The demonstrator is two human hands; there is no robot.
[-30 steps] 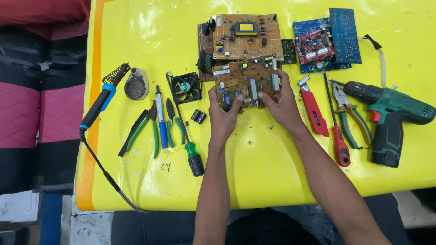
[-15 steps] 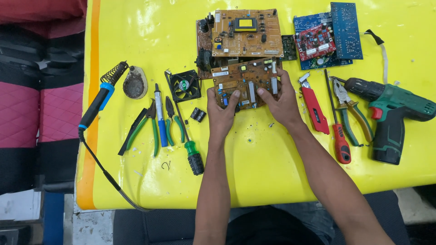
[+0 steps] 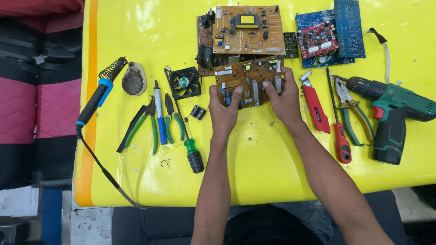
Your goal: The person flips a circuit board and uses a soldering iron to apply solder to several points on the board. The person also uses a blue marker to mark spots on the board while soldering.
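Observation:
Both my hands grip a small brown circuit board [image 3: 247, 80] over the middle of the yellow table [image 3: 272, 163]. My left hand [image 3: 222, 111] clasps its lower left corner, thumb on top. My right hand [image 3: 284, 97] clasps its right side, fingers spread over the components. A bigger brown circuit board [image 3: 245, 29] lies just behind it, partly overlapped by the small one.
Left of my hands lie a small black fan [image 3: 184, 83], two black capacitors [image 3: 197, 112], green-handled pliers [image 3: 143, 124], cutters [image 3: 173, 119], a green-black screwdriver [image 3: 190, 149] and a blue soldering iron [image 3: 97, 97]. Right: red knife [image 3: 316, 109], red screwdriver [image 3: 339, 136], pliers [image 3: 352, 109], green drill [image 3: 393, 115], blue and red boards [image 3: 329, 36].
The small board and both hands have shifted slightly; my grip on it stays the same. The tools have not moved.

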